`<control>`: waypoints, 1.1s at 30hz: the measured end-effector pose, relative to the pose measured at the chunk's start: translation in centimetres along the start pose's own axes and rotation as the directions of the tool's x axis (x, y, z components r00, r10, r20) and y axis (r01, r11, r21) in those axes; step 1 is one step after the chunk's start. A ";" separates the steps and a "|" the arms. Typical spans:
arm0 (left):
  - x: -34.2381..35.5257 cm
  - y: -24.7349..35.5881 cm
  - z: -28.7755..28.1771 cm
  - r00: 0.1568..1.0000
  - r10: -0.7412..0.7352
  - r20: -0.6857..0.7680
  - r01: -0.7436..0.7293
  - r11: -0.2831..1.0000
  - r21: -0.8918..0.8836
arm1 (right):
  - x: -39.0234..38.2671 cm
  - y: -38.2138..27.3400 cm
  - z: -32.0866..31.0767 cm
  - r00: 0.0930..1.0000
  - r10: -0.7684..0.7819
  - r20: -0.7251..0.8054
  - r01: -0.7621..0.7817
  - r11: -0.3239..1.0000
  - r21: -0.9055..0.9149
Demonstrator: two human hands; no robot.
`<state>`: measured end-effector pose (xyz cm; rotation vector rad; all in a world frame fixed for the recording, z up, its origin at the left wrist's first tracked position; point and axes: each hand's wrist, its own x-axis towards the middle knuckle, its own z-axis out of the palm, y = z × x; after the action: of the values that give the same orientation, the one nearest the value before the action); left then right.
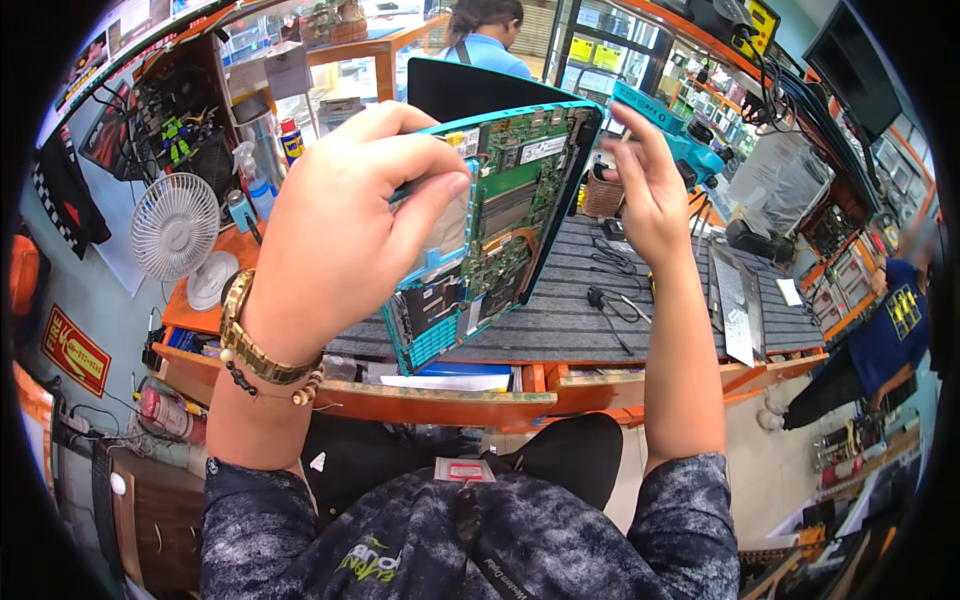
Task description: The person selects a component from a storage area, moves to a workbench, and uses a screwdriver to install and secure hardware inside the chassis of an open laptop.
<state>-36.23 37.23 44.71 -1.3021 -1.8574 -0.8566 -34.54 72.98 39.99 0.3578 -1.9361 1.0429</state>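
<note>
My left hand (350, 220) grips the top left edge of a teal laptop (510, 220), which stands tilted on end over the desk with its circuit board and internal parts exposed. A black panel of it (460, 85) rises behind the board. My right hand (645, 190) is raised just beside the laptop's right edge, fingers apart and loosely bent, with nothing visible in them. Below it, cables and a small plug (598, 300) lie on the grey ridged mat (460, 348).
A white fan (172, 225) stands left, a teal microscope (690, 150) right. A slim keyboard unit (735, 300) lies on the mat's right. Wooden drawers (470, 405) jut at the front edge. A person (490, 45) is beyond the desk; another (890, 330) stands at the right.
</note>
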 end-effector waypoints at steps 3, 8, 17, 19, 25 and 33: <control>0.1 0.1 0.1 1.000 0.000 -0.010 -0.001 0.999 -0.039 | 2.7 -2.2 2.0 0.981 -0.180 0.070 0.184 0.981 -0.062; -0.3 -0.9 -2.5 0.970 0.056 -0.235 -0.080 0.992 -0.094 | 3.2 -0.4 3.0 0.991 -0.094 0.093 0.085 0.992 0.090; -6.7 -20.4 2.0 0.822 -0.559 -0.110 0.564 0.825 0.020 | 3.2 -0.4 2.4 0.991 -0.001 0.133 -0.022 0.985 0.173; -11.0 -26.5 5.8 0.789 -0.611 -0.066 0.612 0.770 0.182 | 3.4 -0.4 2.7 0.991 -0.010 0.137 -0.012 0.986 0.164; -19.9 -35.8 12.9 0.651 -0.758 0.035 0.684 0.606 0.407 | 3.0 0.2 2.3 0.993 0.034 0.113 -0.050 0.988 0.147; -21.6 -38.1 12.6 0.719 -0.694 -0.027 0.606 0.608 0.514 | 3.1 -0.1 2.8 0.993 -0.036 0.113 0.021 0.991 0.132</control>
<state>-69.38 26.64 15.29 -0.3478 -2.5440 -0.5375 -37.83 71.24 41.82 0.5276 -1.9626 1.1563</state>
